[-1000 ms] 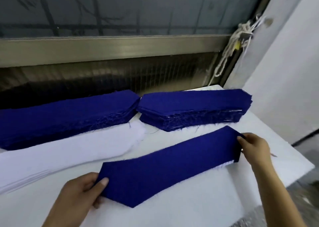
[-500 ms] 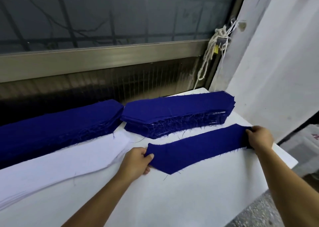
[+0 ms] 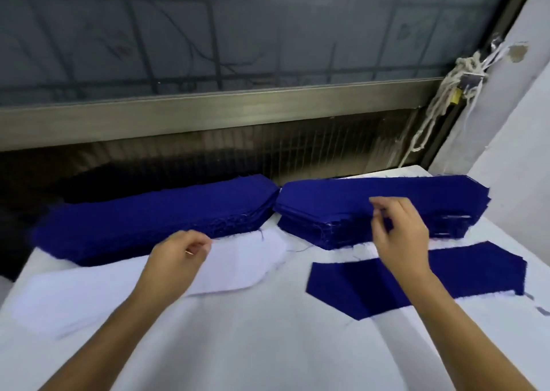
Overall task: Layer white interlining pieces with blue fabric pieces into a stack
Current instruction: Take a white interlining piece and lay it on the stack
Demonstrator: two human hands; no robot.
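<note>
A single blue fabric piece lies flat on the table at the right, with a thin white edge of interlining showing under it. My right hand hovers above the front of the right blue stack, fingers loosely curled and blurred, holding nothing. My left hand is over the far edge of the white interlining stack, fingers loosely curled; the interlining lies flat. A second blue stack sits behind the interlining at the left.
The white-covered table ends near the right at a corner. Behind the stacks runs a metal window frame with a dark grille. A knotted white cord hangs at the back right beside a white wall.
Both hands let go of the blue piece, which now lies at the right. My left hand moved left onto the interlining; my right hand moved up over the right blue stack.
</note>
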